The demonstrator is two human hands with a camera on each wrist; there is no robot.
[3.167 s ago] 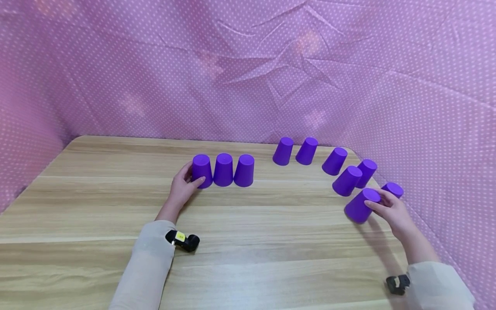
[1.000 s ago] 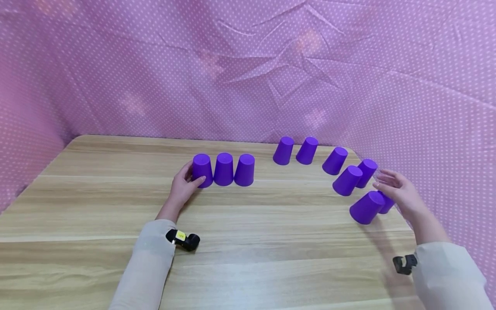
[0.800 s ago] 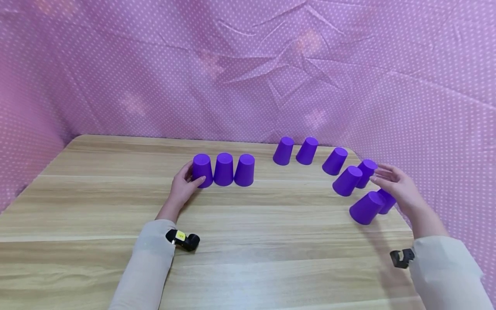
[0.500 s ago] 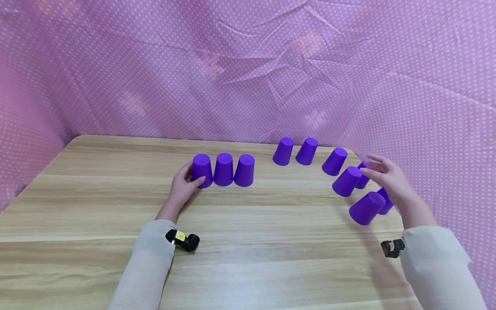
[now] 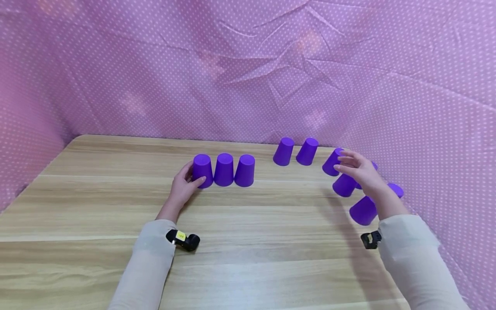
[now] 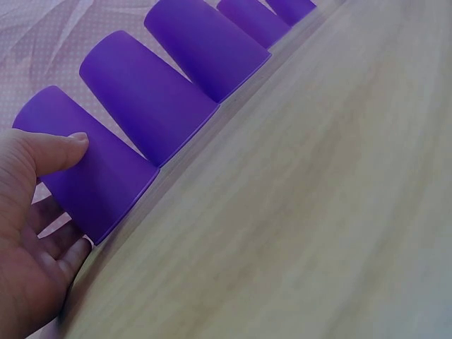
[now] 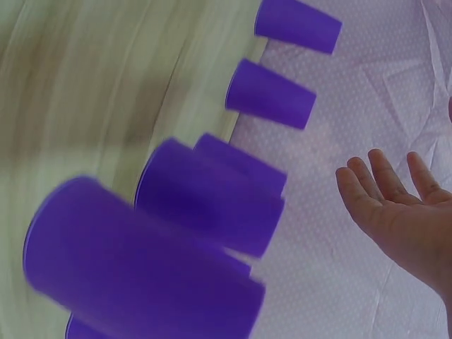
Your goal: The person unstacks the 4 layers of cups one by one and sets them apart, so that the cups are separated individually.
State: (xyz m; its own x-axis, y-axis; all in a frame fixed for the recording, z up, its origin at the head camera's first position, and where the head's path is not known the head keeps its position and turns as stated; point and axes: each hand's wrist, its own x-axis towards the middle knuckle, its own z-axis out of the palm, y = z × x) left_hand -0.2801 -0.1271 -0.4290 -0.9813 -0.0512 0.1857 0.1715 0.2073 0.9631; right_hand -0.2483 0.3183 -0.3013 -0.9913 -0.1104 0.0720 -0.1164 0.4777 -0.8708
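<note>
Upside-down purple cups stand on the wooden table. My left hand [image 5: 183, 185] holds the leftmost cup [image 5: 203, 167] of a row of three, thumb on its front and fingers round its far side. Beside it are the middle cup [image 5: 224, 170] and the right cup [image 5: 245, 171], bases close together. In the left wrist view the thumb lies across the held cup [image 6: 106, 176]. My right hand [image 5: 362, 172] hovers over the right-hand group with nothing in it, its fingers [image 7: 381, 176] spread apart in the right wrist view. It partly hides the cup [image 5: 342, 186] below it.
Two cups, a left one [image 5: 283, 153] and a right one [image 5: 307, 153], stand near the back edge. Further cups, such as the front one [image 5: 363, 212] and one at the right edge [image 5: 396, 190], stand around the right forearm. A pink dotted curtain [image 5: 248, 86] hangs behind the table [image 5: 248, 249].
My right hand has let go of the front right cup, which sits slightly further right, and has moved up and left over the group. The left hand stays on its cup.
</note>
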